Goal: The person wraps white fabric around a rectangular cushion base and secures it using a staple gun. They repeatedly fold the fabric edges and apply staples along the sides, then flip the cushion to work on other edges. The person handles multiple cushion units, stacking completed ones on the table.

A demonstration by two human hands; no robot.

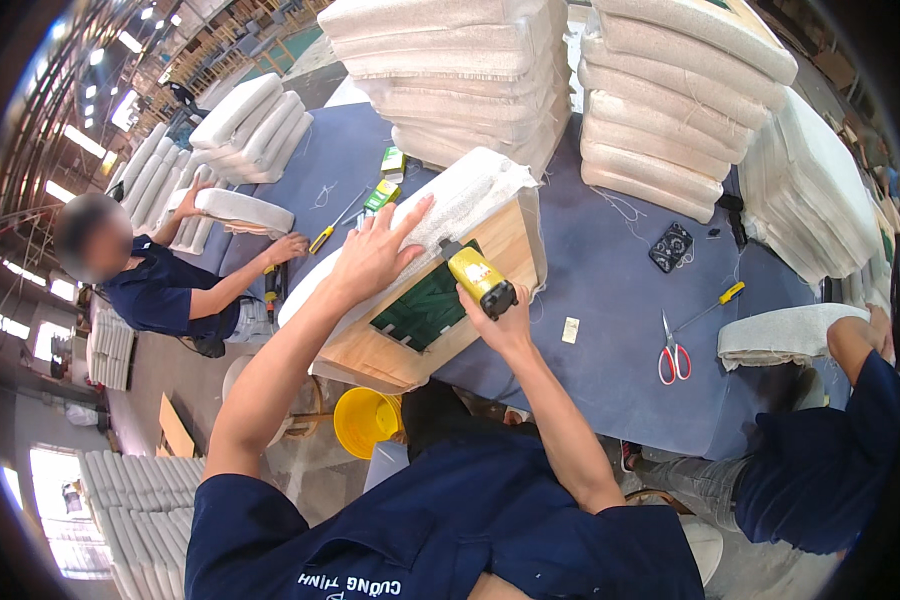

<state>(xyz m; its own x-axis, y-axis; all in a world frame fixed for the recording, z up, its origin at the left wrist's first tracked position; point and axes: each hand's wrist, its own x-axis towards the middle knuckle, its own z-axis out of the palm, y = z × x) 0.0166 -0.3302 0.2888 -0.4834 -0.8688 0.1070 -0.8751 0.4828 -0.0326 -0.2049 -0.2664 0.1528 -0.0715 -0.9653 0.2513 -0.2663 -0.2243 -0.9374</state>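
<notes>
A seat cushion [470, 200] in off-white woven fabric stands tilted in front of me on the blue-grey table [600, 270]. Its underside shows a wooden frame [515, 230] around dark green webbing [425, 310]. My right hand [500, 318] is wrapped round a yellow and black staple gun [475, 275], whose nose is at the frame's far edge by the fabric. Resting on the upper fabric side, my left hand [378, 245] has its fingers spread. I cannot make out whether the nose touches the wood.
Tall stacks of cushions [450, 80] line the table's far side. To the right lie red-handled scissors [672, 355], a yellow-handled screwdriver [725, 295] and a black patterned pouch [671, 247]. Co-workers handle cushions at left and right. A yellow bucket [365, 420] stands below the table.
</notes>
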